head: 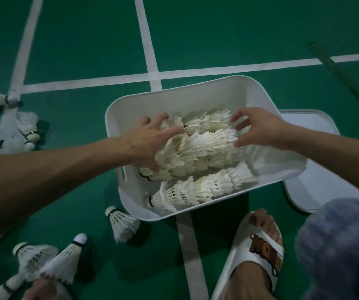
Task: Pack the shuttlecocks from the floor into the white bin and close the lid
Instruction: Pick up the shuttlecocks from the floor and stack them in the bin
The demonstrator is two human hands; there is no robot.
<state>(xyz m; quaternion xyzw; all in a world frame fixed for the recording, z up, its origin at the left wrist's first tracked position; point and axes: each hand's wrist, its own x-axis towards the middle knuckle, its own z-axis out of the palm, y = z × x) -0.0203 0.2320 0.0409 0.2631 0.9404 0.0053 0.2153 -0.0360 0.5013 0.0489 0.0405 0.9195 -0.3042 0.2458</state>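
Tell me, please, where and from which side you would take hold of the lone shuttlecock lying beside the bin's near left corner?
Pinch the lone shuttlecock at its narrow neck just behind the cork, coming from above with the left hand, probably the nearer one. It lies on its side, cork toward the bin, and the flared feather skirt looks easily crushed.

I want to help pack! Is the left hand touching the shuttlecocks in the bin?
Touching. The head view shows the left hand with spread fingers lying right on the stacked shuttlecocks inside the white bin, with no gap.
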